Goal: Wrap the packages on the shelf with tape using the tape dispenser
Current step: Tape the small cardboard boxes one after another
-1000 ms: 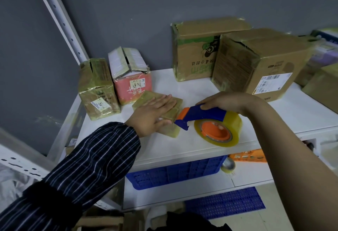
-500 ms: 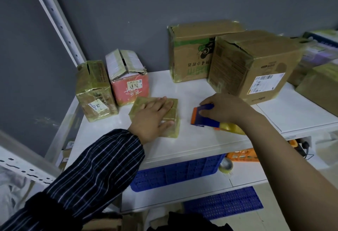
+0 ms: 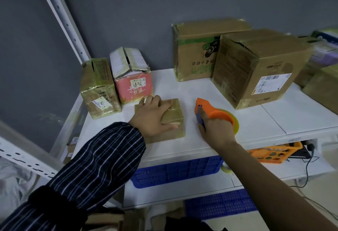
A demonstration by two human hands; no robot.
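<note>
A small flat cardboard package [image 3: 173, 119], shiny with clear tape, lies on the white shelf [image 3: 256, 121] near its front edge. My left hand [image 3: 153, 117] rests flat on top of it, fingers spread. Just to its right, my right hand [image 3: 215, 130] grips the blue handle of the orange tape dispenser [image 3: 214, 111], which lies on the shelf with its yellowish tape roll [image 3: 236, 122] partly hidden behind the hand. The dispenser's orange tip points away from me, a short gap from the package.
Two small taped boxes, a brown box [image 3: 99, 88] and a pink-and-white box [image 3: 131, 77], stand at the left. Two big cardboard boxes [image 3: 256, 66] stand at the back right, more at the far right. A blue crate [image 3: 175, 172] and an orange basket [image 3: 272, 154] sit on the lower shelf.
My right hand turned the dispenser from its side, roll facing me, and set it down on the shelf right of the package. My left hand stayed on the package, which squared up.
</note>
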